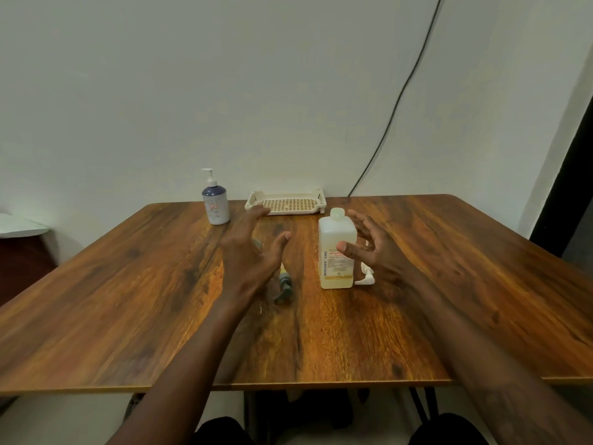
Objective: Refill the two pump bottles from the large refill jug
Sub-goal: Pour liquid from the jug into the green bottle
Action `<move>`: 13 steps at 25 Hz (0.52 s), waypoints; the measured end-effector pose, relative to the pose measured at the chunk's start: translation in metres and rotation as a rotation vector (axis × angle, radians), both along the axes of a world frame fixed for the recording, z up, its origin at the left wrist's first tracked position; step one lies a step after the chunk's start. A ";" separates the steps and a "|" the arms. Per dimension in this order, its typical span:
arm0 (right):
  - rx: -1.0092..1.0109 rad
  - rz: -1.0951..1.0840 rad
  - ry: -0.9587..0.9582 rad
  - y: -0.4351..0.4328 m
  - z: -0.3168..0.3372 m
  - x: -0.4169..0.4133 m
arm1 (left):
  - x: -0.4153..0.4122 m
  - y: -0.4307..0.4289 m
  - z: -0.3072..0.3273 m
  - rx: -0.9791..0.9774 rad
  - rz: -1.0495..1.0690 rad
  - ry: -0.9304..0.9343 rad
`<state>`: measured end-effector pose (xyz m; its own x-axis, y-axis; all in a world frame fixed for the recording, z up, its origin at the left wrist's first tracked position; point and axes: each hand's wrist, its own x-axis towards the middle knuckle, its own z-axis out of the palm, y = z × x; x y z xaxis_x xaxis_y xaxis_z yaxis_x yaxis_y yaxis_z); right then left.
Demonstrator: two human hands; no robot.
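1. Both hands are open and hold nothing: the left hand (253,252) hangs over the middle of the wooden table (128,300) with its fingers spread, and the right hand (373,248) is spread just to the right of the refill jug (337,252), its thumb in front of the jug's label; whether it touches the jug cannot be told.
2. Standing upright near the table's centre, the jug is a square, pale, translucent bottle with a cap on top and a little yellowish liquid showing at its bottom.
3. Partly hidden under the left hand, a clear pump bottle (284,281) lies on its side, its dark pump head pointing toward the near edge.
4. At the jug's right foot a white pump head (365,274) lies on the table, below the right hand.
5. At the far left, near the wall, a second pump bottle (215,203) stands upright, with a dark blue top, a white body and a white pump in place.
6. Beside it to the right, against the wall, sits a cream slotted tray (285,203).
7. Down the wall behind the table runs a black cable (401,91).
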<state>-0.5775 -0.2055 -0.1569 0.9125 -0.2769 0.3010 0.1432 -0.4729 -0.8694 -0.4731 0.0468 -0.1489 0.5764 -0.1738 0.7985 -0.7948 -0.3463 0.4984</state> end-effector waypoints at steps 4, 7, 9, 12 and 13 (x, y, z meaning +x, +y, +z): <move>0.025 -0.005 -0.015 0.011 -0.005 0.014 | 0.019 0.030 -0.013 0.067 0.092 0.089; 0.053 -0.057 -0.023 0.016 -0.009 0.022 | 0.026 0.043 -0.022 0.126 0.053 0.230; 0.078 -0.066 -0.029 0.018 -0.014 0.025 | 0.028 0.047 -0.025 0.134 -0.034 0.312; 0.112 -0.086 -0.075 0.023 -0.012 0.027 | 0.028 0.046 -0.031 0.096 -0.087 0.383; 0.101 -0.097 -0.096 0.025 -0.011 0.027 | 0.028 0.045 -0.033 0.065 -0.097 0.399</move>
<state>-0.5508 -0.1806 -0.1678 0.8483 -0.3955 0.3520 0.1863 -0.3995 -0.8976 -0.4455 0.0921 -0.1821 0.8167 -0.2851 0.5017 -0.5745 -0.3200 0.7533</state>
